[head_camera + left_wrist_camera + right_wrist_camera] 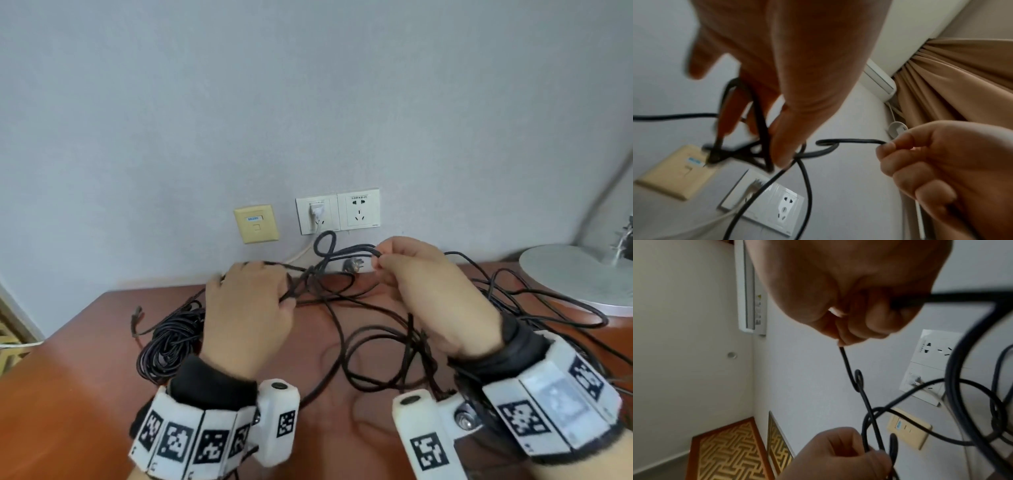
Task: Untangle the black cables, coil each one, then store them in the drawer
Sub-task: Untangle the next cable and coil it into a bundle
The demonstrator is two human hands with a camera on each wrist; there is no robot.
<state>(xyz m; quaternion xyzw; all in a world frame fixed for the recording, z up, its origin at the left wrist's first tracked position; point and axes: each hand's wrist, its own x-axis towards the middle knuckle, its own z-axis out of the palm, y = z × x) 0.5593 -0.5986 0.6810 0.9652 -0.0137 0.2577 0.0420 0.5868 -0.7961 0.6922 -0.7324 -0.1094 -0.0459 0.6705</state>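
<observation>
**A:** Which step was in hand at that moment?

**B:** The first one, I think: the untangling. The thin black rubber cables (342, 329) were lying in loose crossing loops on the reddish-brown wooden worktop (68, 394), and a part of them was lifted above it between the two hands. One thick bundle of black cable (168, 342) lay on the worktop by the left wrist; it looked already gathered, but I could not tell if it was finished.

**A:** How were the hands?

**B:** The left hand (246, 308) had its fingers curled round several strands at the knot (756, 152), where the cables cross each other. The right hand (428, 284) pinched one single strand between thumb and forefinger, near a small twisted loop (325, 243) which stood up in front of the white wall socket (358, 209).

**A:** And the drawer?

**B:** No drawer was visible in any view, so storing seemed far away. Nothing was freed completely yet.

**A:** What did the next move call for?

**B:** In my judgement, the right hand should lead its strand back through the small loop, while the left hand keeps the knot loose, not tight. Pulling hard would probably close the knot more. A grey plug (352, 265) lay behind on the worktop; it could catch in the loops.
</observation>
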